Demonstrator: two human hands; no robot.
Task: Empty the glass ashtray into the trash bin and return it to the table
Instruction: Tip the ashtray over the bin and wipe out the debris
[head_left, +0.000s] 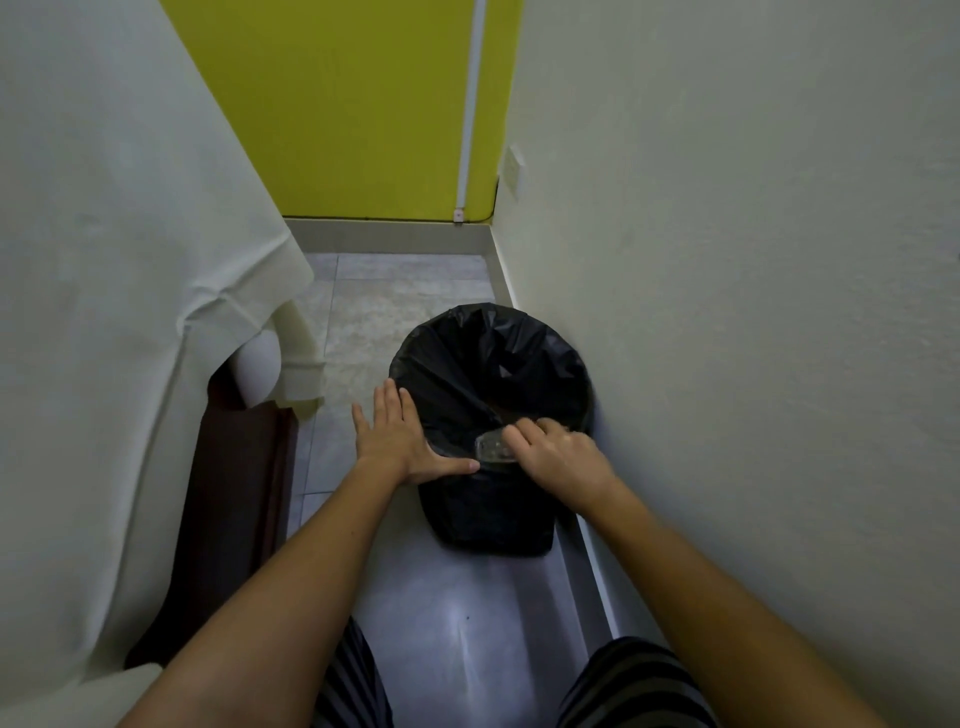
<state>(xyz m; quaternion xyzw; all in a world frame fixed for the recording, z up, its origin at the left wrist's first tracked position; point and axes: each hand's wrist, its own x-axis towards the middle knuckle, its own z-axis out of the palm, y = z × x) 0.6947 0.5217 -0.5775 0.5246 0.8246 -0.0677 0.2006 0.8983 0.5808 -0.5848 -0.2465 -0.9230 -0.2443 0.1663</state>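
Glass ashtray (493, 448) sits directly left of the right hand (558, 454), held over the near rim of the trash bin (493, 514), just inside the opening. Right-hand fingers curl over the ashtray's right end and pinch it; knuckles up, fingertips hide that end. Only the left part of the ashtray shows: clear, glossy, rounded edge. Long axis runs roughly left-right across the view; whether the bowl faces up or down cannot be told, as the glass is blurred.

Left hand (402, 439) lies flat and spread against the bin's left rim, fingers extended away from the body, thumb stretched right along the near rim, its tip close to the ashtray.

Bin: round mouth, tapering body, lined with a crinkled black plastic bag (467, 364) folded over the rim. It stands on smooth grey floor tile (457, 623), touching the pale matte wall (753, 312) on the right. A pale cloth (104, 234) drapes at left.
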